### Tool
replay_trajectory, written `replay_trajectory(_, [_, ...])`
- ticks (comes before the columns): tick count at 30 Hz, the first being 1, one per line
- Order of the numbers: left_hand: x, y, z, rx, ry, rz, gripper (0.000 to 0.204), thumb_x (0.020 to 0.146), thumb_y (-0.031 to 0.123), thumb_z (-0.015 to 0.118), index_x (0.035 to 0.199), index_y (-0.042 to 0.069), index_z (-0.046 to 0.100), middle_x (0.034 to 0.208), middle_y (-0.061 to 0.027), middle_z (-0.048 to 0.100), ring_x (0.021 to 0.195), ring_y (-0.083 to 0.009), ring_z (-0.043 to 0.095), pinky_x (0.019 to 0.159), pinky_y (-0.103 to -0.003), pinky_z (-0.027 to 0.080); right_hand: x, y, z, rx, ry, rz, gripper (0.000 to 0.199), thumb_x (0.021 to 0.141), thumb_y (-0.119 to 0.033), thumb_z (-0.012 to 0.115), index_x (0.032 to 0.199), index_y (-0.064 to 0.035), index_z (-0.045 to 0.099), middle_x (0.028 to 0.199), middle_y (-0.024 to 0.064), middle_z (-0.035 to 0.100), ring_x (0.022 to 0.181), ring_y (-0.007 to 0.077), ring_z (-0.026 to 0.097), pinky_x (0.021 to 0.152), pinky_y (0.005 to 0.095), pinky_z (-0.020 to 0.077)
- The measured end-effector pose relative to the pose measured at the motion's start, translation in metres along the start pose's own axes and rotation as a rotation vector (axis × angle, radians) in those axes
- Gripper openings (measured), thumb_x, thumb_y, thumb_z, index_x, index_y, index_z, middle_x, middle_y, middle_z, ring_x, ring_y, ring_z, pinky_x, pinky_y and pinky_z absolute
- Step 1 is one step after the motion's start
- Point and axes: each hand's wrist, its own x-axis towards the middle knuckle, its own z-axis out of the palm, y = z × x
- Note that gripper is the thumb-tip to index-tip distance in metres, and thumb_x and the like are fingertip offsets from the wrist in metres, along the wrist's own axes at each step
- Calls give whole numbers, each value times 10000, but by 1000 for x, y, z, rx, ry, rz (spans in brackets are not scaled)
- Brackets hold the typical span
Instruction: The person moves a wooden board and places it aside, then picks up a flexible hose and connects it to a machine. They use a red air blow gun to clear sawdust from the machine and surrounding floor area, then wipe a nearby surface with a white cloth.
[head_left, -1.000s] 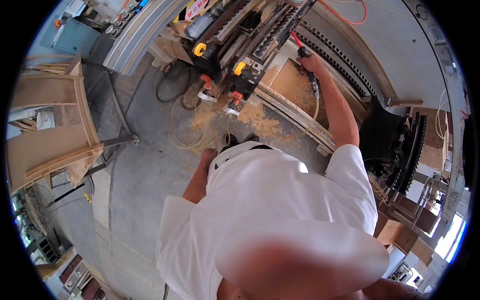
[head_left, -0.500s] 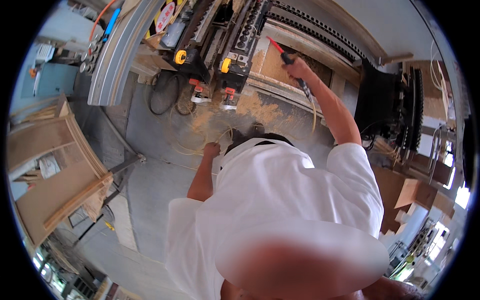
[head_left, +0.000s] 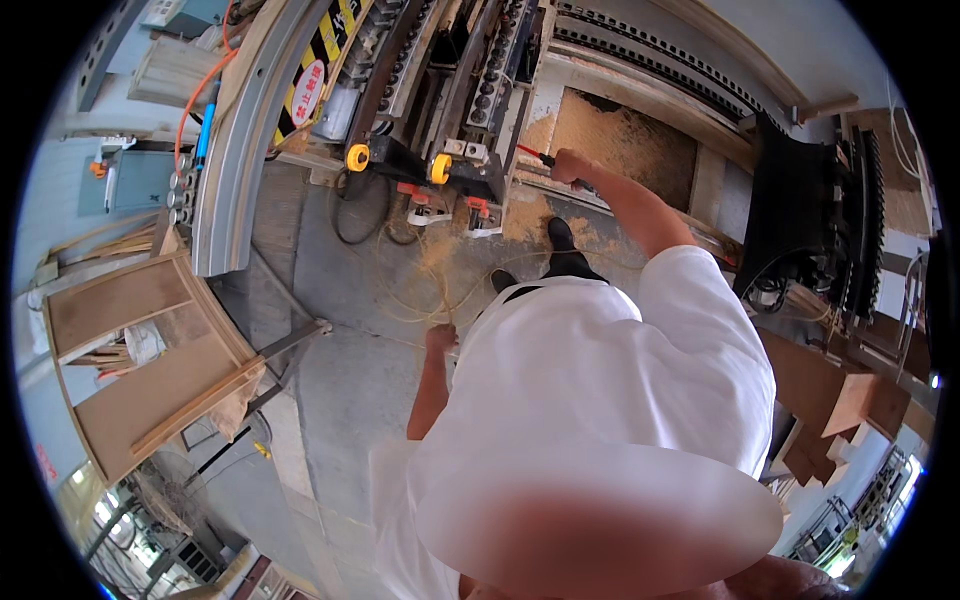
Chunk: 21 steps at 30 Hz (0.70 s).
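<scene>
Wooden panels [head_left: 130,350] lean in a stack well to the left of the left hand [head_left: 440,338], which hangs low by the person's hip above the concrete floor [head_left: 340,390]; its grip looks loosely curled, and whether it holds anything cannot be told. Thin pale hose loops [head_left: 440,290] lie on the floor just above that hand. Further right, the right hand [head_left: 568,165] is stretched out to the machine [head_left: 440,90], its grip clamped around a tool with a red nozzle [head_left: 533,153] whose tip points left toward the drilling heads. Sawdust [head_left: 620,140] covers the machine bed just to the right of that grip, and black cable chains [head_left: 810,220] sit well beyond it.
</scene>
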Motion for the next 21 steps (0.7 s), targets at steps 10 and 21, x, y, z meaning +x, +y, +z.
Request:
replay_trajectory(10, [-2, 91, 70, 296, 275, 250, 282, 865, 218, 437, 713, 37, 592, 715, -135, 642, 646, -288, 611, 571, -397, 471, 86, 35, -150, 320, 263, 3, 249, 803, -173, 527, 851, 58, 609, 668, 154, 613, 517, 227, 625, 436, 347, 495])
replay_trajectory(21, [5, 228, 73, -397, 360, -124, 285, 843, 250, 571, 892, -11, 675, 661, -92, 633, 575, -141, 577, 556, -300, 470, 174, 59, -257, 252, 304, -48, 307, 816, -182, 502, 980, 56, 605, 766, 145, 636, 544, 238, 642, 480, 360, 518])
